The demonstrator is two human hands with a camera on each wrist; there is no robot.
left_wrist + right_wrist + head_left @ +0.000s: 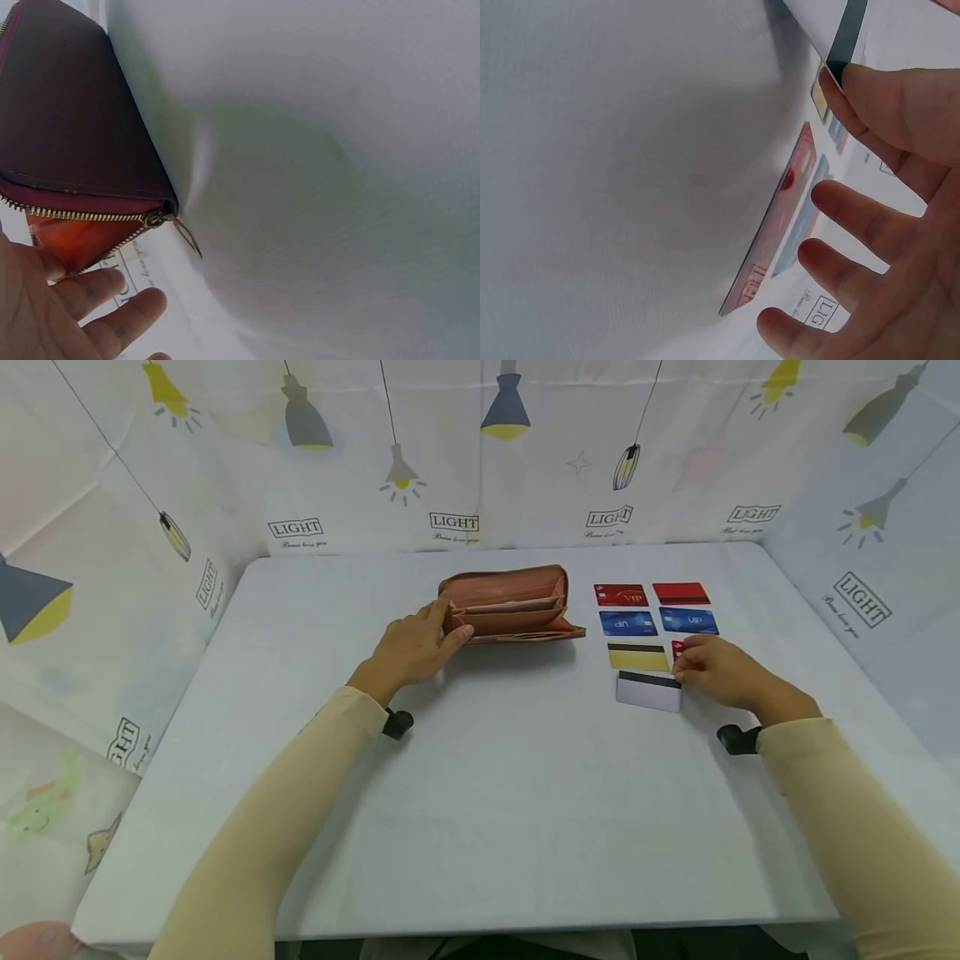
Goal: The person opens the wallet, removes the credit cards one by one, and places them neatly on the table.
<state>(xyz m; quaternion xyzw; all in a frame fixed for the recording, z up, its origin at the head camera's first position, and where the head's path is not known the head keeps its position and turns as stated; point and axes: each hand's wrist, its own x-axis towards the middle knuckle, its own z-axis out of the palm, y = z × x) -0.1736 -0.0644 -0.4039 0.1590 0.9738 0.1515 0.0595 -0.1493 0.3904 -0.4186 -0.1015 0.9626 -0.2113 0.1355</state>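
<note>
A brown zip wallet [510, 589] stands unzipped on the table, its pockets facing up. My left hand [412, 647] holds its left end, thumb at the near side and index finger farther back; in the left wrist view the other fingers [124, 322] hang apart beside the zip pull [187, 236]. My right hand [720, 672] pinches the corner of a white card [648, 692] with a dark stripe between thumb and index finger, its remaining fingers spread. Part of a red card [677, 649] shows behind that hand; the right wrist view shows this red card [769, 225] on the table.
Beyond the white card lie a gold striped card [637, 657], two blue cards [628, 624], a red VIP card [621, 595] and a red striped card [681, 593], in two columns right of the wallet. A lamp-printed curtain [525, 460] borders the white table [510, 810].
</note>
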